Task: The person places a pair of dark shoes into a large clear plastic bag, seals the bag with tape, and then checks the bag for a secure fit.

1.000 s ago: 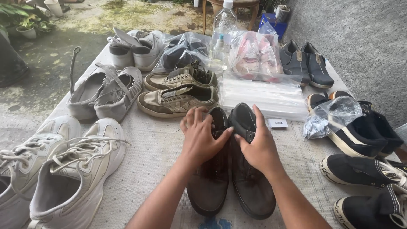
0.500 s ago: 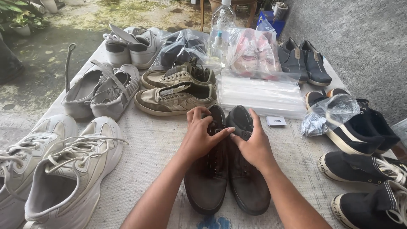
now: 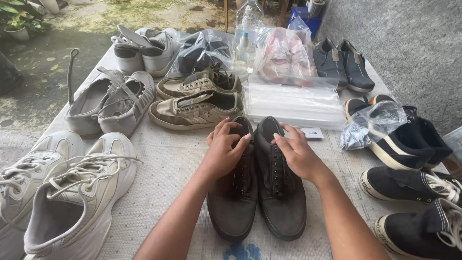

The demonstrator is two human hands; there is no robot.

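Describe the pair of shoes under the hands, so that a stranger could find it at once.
On the cloth-covered table full of shoes, look at the middle of the near edge. The dark brown lace-up pair lies there side by side, with the left hand and right hand on it. Neighbours are white, olive or navy.

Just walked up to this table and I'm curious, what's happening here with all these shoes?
A person has both hands on a pair of dark brown lace-up shoes lying side by side on a cloth-covered table. The left hand rests on the left shoe's laces, the right hand on the other. Around them sit white sneakers, olive sneakers, bagged shoes and navy canvas shoes.
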